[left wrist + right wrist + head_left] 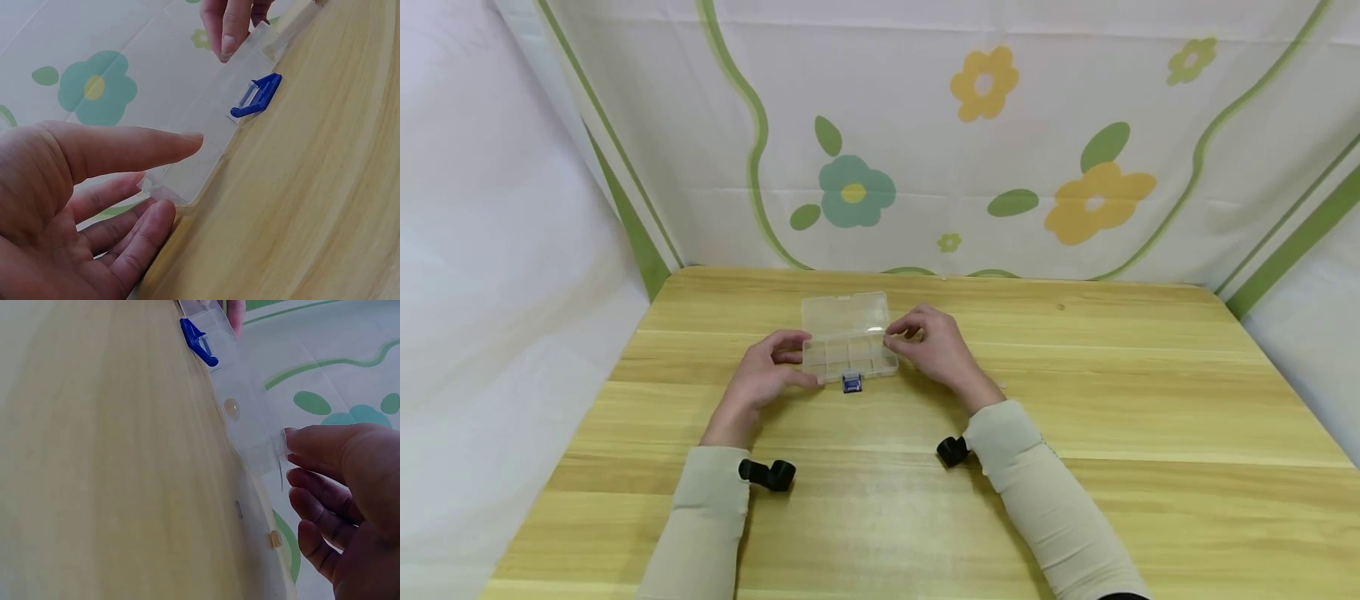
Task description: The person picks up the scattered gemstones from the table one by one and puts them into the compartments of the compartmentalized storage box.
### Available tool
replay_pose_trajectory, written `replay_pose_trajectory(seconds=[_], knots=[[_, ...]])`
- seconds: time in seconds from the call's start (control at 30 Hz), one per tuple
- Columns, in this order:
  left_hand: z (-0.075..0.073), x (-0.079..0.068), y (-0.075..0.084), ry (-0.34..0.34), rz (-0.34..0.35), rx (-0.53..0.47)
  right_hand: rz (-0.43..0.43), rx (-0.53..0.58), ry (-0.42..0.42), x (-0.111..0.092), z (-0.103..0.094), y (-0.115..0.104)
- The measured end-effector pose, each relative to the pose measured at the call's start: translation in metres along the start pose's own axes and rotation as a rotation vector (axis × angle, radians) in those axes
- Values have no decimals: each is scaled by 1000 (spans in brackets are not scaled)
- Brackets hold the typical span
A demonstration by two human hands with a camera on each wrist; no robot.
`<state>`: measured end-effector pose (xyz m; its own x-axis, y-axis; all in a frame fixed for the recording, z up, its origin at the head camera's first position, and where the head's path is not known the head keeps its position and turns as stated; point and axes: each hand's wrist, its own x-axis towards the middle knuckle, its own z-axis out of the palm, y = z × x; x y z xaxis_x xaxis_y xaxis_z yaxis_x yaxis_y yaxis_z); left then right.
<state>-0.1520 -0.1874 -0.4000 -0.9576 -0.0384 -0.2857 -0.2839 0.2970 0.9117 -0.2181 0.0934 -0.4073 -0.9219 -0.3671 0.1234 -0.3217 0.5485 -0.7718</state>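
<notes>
A clear plastic compartment box [850, 354] lies on the wooden table with its lid [845, 314] raised at the back. A blue latch [257, 95] sticks out from its front edge. My left hand [765, 371] holds the box's left end, thumb along the front corner and fingers around the side. At the right rear corner, my right hand [928, 346] pinches a thin clear plastic divider [279, 464] between thumb and index finger, its other fingers loosely curled. The divider is hard to make out against the box wall.
The wooden table [1150, 400] runs back to a hanging cloth [925, 158] printed with flowers. A tiny round piece [1061, 307] lies near the far edge on the right. Another small speck [1002, 385] is beside my right wrist.
</notes>
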Motion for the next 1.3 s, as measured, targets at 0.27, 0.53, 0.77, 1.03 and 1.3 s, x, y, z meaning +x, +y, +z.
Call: replay_pose_trajectory(seconds=[0.27, 0.53, 0.77, 1.03, 1.3], knots=[[0, 0, -1, 2, -3, -2, 2, 5, -2, 1, 1, 1], [0, 0, 0, 10, -1, 1, 29, 31, -8, 2, 1, 1], [0, 1, -2, 12, -6, -6, 31, 34, -15, 2, 1, 3], [2, 0, -4, 13, -20, -6, 79, 23, -14, -4, -9, 9], [1, 0, -2, 18, -9, 3, 95, 18, -2, -6, -24, 20]])
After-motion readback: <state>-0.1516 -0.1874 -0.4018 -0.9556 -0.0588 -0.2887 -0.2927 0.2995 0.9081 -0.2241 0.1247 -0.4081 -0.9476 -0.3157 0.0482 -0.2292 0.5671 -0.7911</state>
